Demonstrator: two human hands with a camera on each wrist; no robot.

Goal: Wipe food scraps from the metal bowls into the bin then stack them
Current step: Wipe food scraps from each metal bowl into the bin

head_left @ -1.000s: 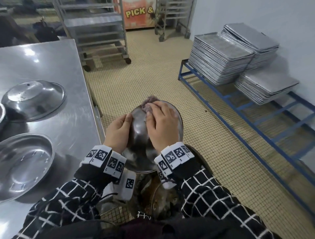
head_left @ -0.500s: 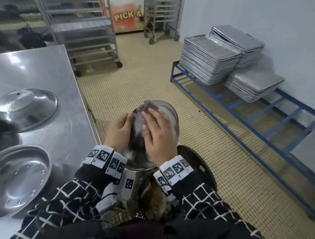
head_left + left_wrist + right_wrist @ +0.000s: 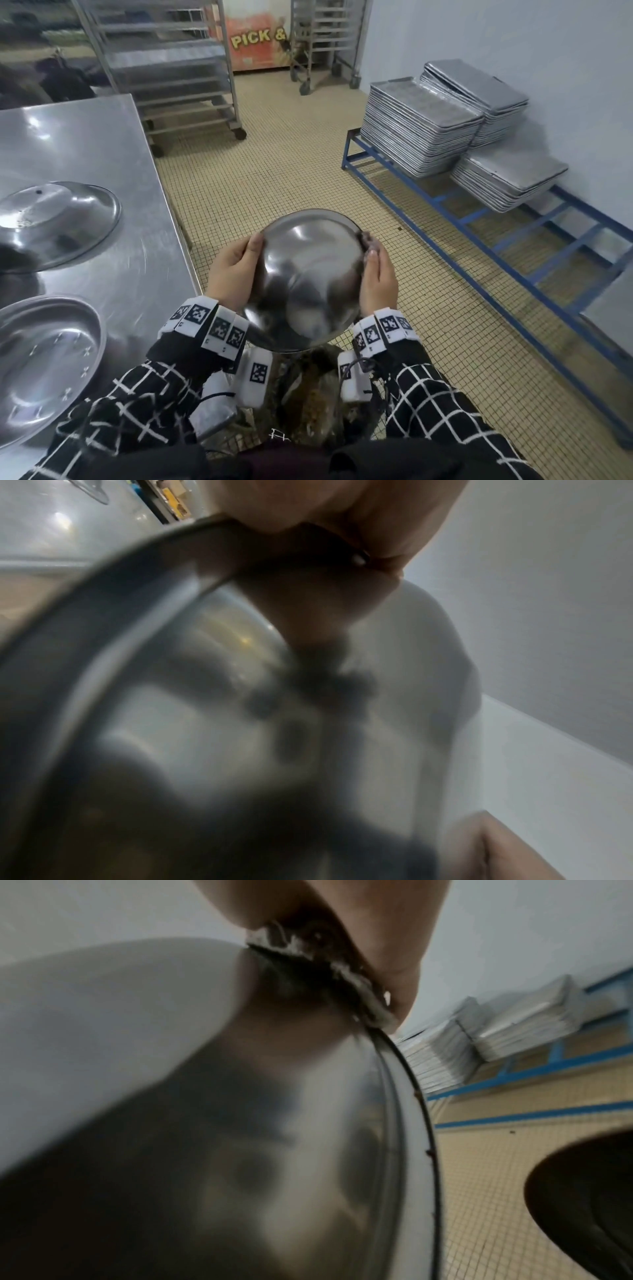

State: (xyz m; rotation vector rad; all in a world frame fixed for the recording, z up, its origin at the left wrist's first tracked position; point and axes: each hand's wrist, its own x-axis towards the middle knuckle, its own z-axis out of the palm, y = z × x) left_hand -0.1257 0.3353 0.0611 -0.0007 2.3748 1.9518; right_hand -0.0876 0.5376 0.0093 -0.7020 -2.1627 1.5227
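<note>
Three metal bowls show in the head view: one held bowl (image 3: 308, 277) at the centre, bottom toward the camera, one upturned bowl (image 3: 54, 222) on the desk (image 3: 102, 144) at 9 o'clock, and one open bowl (image 3: 41, 363) on the desk at 8 o'clock. Two hands: the left hand (image 3: 233, 274) and the right hand (image 3: 376, 281). One wiping cloth (image 3: 368, 241), at the held bowl's 2 o'clock rim. One bin (image 3: 315, 401) at 6 o'clock. Three stacks of baking trays (image 3: 418, 130) on one blue rack (image 3: 479, 233) at 2 o'clock. Two wheeled racks (image 3: 164, 68) at 12 o'clock.
</note>
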